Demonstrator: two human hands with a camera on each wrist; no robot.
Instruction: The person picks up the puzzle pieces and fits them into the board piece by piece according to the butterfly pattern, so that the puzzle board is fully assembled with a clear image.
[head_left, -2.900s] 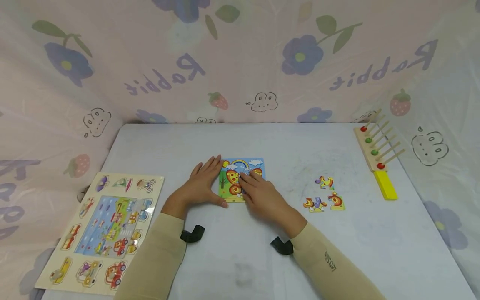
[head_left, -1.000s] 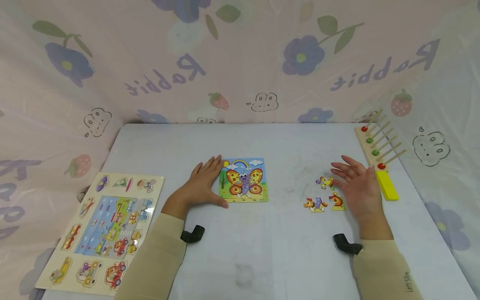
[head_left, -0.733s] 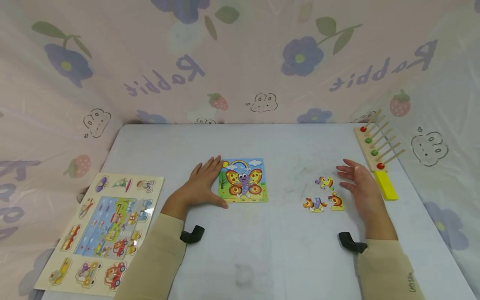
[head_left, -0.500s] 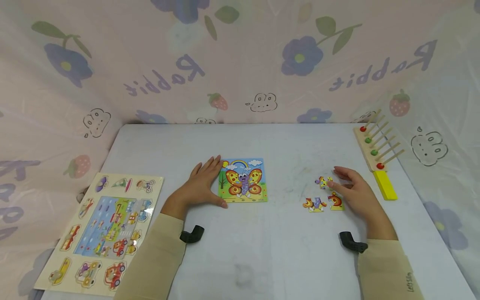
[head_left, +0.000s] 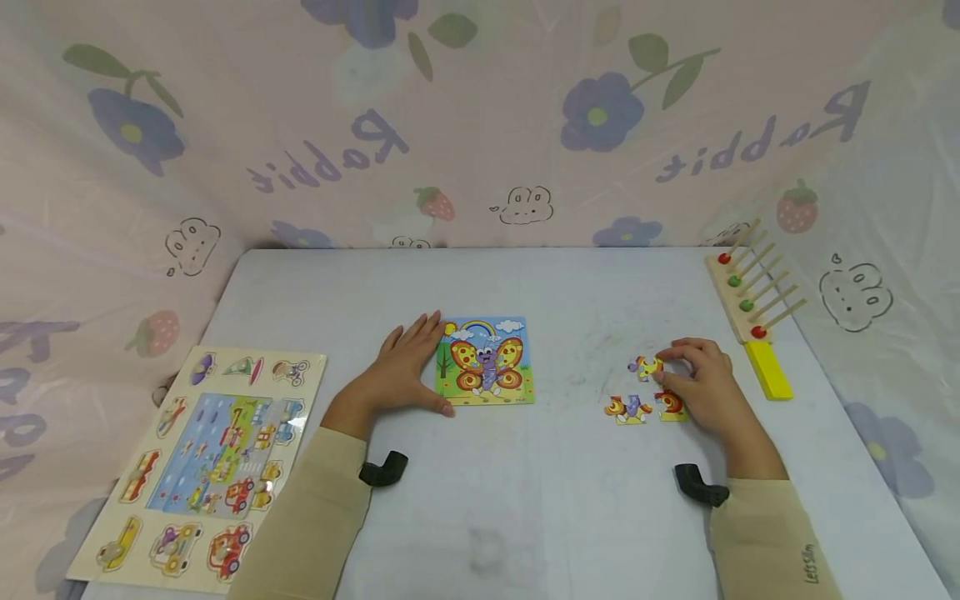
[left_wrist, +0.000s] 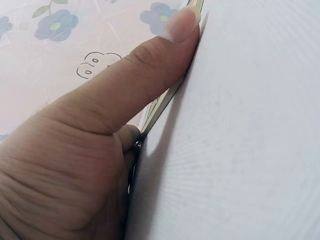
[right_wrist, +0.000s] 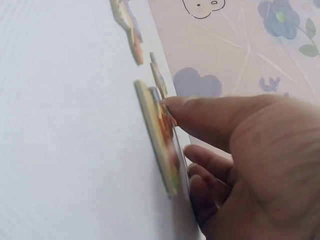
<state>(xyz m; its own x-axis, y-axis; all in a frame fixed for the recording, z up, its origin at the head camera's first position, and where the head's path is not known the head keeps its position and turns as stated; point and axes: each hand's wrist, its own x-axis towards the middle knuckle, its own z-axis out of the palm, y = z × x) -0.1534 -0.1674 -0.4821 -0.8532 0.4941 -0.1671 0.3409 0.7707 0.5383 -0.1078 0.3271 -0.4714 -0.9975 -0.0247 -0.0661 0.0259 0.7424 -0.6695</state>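
Observation:
A square butterfly puzzle board (head_left: 486, 360) lies at the middle of the table. My left hand (head_left: 397, 375) rests along its left edge, fingers straight and thumb at the lower left corner; the left wrist view shows the thumb (left_wrist: 150, 60) against the board's side. To the right, my right hand (head_left: 705, 383) pinches the right end of the upper jigsaw puzzle piece (head_left: 643, 367) between thumb and index finger. Below it lie a piece with a purple body (head_left: 628, 409) and a red-orange wing piece (head_left: 671, 406), partly covered by the hand.
A wooden vehicle puzzle board (head_left: 210, 467) lies at the left table edge. At the far right stands a wooden peg rack (head_left: 738, 296) with red and green beads, and a yellow block (head_left: 769, 372) beside it. Printed curtains surround the table (head_left: 480, 517).
My right hand has left the butterfly board, moved right to the loose pieces, and its fingers have closed on the upper jigsaw puzzle piece. My left hand has stayed put.

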